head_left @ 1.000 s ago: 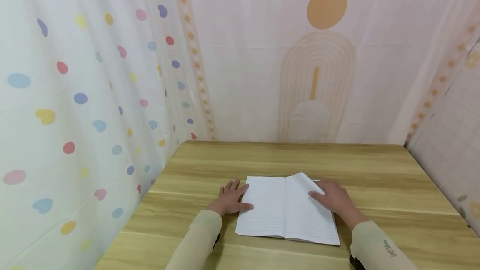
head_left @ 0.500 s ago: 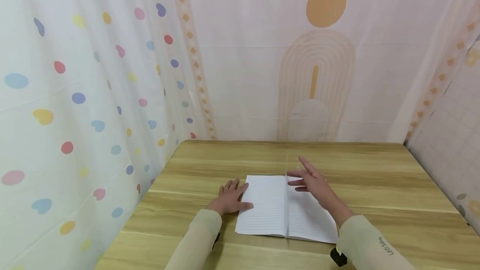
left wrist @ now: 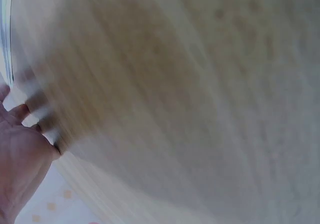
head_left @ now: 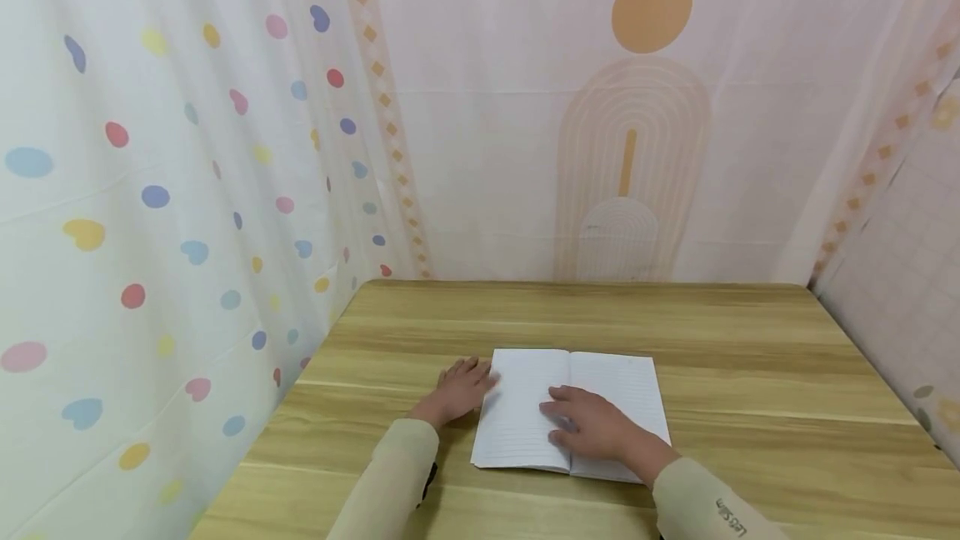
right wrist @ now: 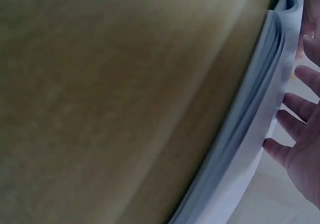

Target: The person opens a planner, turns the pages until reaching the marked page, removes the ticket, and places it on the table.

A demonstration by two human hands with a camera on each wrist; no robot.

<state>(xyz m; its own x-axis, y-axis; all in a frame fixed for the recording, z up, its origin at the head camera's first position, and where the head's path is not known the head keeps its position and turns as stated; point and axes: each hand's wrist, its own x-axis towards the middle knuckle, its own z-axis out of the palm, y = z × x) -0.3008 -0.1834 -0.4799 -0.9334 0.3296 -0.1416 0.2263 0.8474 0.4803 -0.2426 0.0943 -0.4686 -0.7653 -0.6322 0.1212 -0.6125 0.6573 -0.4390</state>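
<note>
A notebook (head_left: 617, 377) with lined white pages lies spread flat on the wooden table, its spine running toward the person. My right hand (head_left: 592, 425) is over the notebook's middle, fingers extended across the fold onto the left page. In the right wrist view the fingertips of the right hand (right wrist: 300, 121) are right at the page, and the stacked page edges (right wrist: 250, 93) show beside them. At the notebook's left edge is my left hand (head_left: 461, 386), fingers spread and relaxed. The left wrist view shows the left hand (left wrist: 22, 154) low over the wood, near the page edges.
The wood-grain table (head_left: 750, 373) extends around the notebook on all sides. Behind it hangs a pale curtain (head_left: 487, 148) with arch patterns, and a dotted curtain (head_left: 187, 190) runs along the left. Another patterned cloth (head_left: 907, 273) borders the right side.
The right page's lifted leaf has been turned over to the left. My right hand let go of it and moved left across the fold. My left hand's thumb has come off the left page.
</note>
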